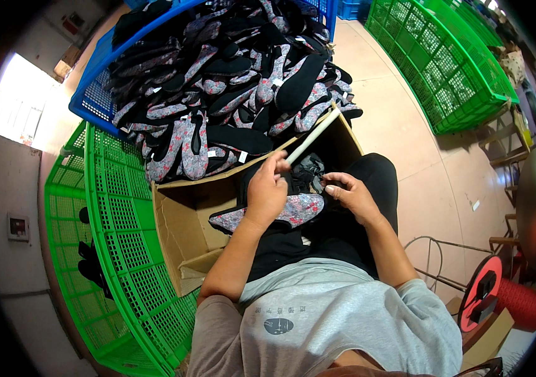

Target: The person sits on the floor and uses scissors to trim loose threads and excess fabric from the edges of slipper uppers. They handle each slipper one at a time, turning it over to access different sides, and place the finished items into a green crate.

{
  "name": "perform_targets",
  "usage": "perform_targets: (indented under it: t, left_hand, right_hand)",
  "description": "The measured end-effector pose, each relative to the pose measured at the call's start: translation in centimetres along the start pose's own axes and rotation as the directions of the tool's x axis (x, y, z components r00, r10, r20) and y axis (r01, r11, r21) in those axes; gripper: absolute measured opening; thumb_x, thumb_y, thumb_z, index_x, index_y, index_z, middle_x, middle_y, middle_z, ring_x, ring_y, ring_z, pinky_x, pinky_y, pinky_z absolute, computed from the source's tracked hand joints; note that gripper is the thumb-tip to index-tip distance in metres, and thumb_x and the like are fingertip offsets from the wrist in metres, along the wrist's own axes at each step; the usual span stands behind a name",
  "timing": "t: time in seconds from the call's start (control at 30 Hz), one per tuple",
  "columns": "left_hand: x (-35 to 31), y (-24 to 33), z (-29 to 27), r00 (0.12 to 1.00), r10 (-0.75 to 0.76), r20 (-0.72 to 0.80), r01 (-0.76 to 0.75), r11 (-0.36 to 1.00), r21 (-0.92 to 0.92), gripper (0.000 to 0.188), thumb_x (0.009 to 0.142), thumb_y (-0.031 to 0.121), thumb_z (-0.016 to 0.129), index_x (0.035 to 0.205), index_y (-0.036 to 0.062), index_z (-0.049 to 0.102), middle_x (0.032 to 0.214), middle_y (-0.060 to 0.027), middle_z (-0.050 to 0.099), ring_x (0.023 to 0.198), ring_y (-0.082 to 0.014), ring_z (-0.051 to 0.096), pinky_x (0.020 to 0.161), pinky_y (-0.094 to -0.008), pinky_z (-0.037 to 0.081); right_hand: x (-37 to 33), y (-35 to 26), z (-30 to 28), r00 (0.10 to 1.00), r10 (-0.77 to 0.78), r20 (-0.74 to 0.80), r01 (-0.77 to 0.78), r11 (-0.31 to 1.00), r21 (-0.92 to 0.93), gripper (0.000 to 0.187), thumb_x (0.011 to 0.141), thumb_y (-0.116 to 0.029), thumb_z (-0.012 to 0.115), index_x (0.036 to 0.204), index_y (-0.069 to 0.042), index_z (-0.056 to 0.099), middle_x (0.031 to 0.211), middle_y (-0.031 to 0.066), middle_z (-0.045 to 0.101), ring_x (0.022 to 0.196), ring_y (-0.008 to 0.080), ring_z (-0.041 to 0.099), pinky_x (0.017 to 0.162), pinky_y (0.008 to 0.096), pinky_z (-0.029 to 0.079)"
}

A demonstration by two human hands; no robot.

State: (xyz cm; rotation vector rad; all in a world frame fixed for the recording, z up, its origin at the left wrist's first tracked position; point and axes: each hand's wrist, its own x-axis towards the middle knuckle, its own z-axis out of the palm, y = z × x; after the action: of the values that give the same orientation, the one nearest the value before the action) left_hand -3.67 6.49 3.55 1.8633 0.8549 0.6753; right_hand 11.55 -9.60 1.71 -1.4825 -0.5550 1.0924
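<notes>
Over my lap, my left hand [268, 192] is raised with its fingers curled and slightly blurred. A slim white stick [313, 136] slants from beside these fingers to the carton's far edge; I cannot tell whether they grip it. My right hand [351, 196] has thumb and forefinger drawn together, and whatever is between them is too small to make out. A floral grey-and-red cloth shoe [304, 210] lies across my lap below both hands, partly covered by my left wrist. Dark crumpled cloth [309, 171] sits between the hands, at the open cardboard box [177, 217].
A blue crate [95, 97] heaped with floral and black cloth shoes [230, 94] stands ahead. Green mesh crates [133, 251] flank me on the left; another green crate [437, 69] is at far right. Near my right elbow are a red spool [522, 305] and a wire frame [434, 257].
</notes>
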Motion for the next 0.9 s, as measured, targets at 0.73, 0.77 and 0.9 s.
perform_targets:
  t: [0.73, 0.77, 0.9]
  left_hand:
    - [0.6, -0.3, -1.0, 0.874, 0.103, 0.475, -0.279, 0.907, 0.316, 0.037, 0.089, 0.040, 0.065, 0.099, 0.0044, 0.063, 0.077, -0.0065, 0.062, 0.068, -0.0249, 0.060, 0.064, -0.0344, 0.047]
    - [0.9, -1.1, -1.4, 0.868, 0.038, 0.496, -0.153, 0.969, 0.193, 0.037, 0.091, 0.041, 0.062, 0.096, 0.0042, 0.062, 0.076, -0.0041, 0.061, 0.066, -0.0204, 0.058, 0.062, -0.0317, 0.046]
    - [0.4, -1.4, -2.2, 0.711, -0.239, 0.662, 0.564, 0.755, -0.333, 0.037, 0.099, 0.044, 0.052, 0.090, 0.0088, 0.059, 0.075, 0.0048, 0.057, 0.064, -0.0029, 0.050, 0.058, -0.0190, 0.042]
  right_hand:
    - [1.1, 5.5, 1.6, 0.991, 0.126, 0.052, -0.136, 0.914, 0.383, 0.013, 0.093, -0.020, 0.064, 0.086, -0.011, 0.058, 0.077, 0.0005, 0.065, 0.052, 0.0039, 0.048, 0.044, 0.0188, 0.032]
    - [0.9, 5.2, 1.9, 0.990, 0.136, 0.047, -0.144, 0.916, 0.374, 0.013, 0.093, -0.020, 0.064, 0.086, -0.011, 0.058, 0.079, 0.0009, 0.066, 0.053, 0.0038, 0.049, 0.044, 0.0189, 0.033]
    - [0.9, 5.0, 2.1, 0.984, 0.158, 0.085, -0.178, 0.926, 0.332, 0.012, 0.094, -0.020, 0.062, 0.088, -0.011, 0.057, 0.089, 0.0019, 0.069, 0.057, 0.0035, 0.051, 0.046, 0.0187, 0.035]
